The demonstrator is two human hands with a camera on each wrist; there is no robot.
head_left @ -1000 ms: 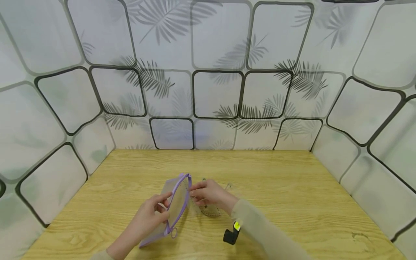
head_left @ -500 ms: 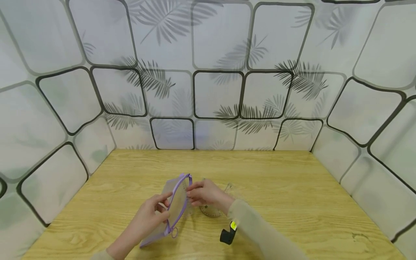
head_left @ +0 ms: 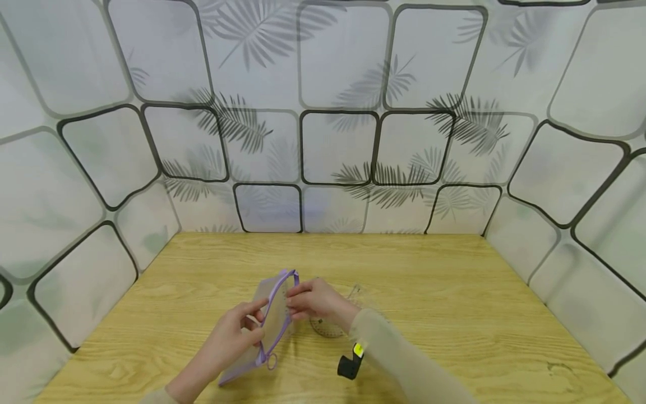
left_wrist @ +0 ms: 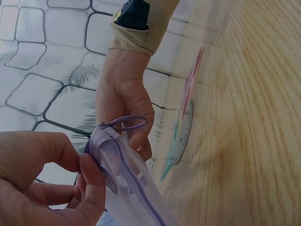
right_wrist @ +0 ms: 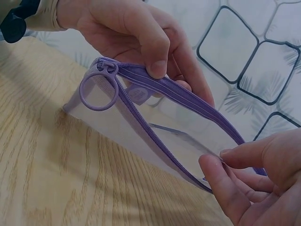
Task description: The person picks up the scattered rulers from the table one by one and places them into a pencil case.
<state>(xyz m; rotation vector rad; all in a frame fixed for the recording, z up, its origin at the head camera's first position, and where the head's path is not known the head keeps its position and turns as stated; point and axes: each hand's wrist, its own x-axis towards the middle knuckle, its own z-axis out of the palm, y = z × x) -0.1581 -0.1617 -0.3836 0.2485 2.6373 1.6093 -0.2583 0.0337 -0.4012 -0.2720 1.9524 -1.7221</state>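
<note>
A mesh pouch (right_wrist: 115, 125) with purple zip edging stands tilted on the wood-grain surface (head_left: 454, 314), its mouth gaping. The left hand (head_left: 236, 332), on the pouch's left side, pinches one zip edge between thumb and curled fingers. At the pouch's mouth, the right hand (head_left: 319, 300) is nearly closed, thumb and fingertips pinching a thin clear piece (right_wrist: 183, 136) whose far end lies inside the pouch. A purple pull ring (right_wrist: 98, 108) hangs at the pouch's near end. Right of the pouch lie a clear protractor (head_left: 327, 332) and, farther right, another clear marked piece (head_left: 356, 290), partly hidden.
</note>
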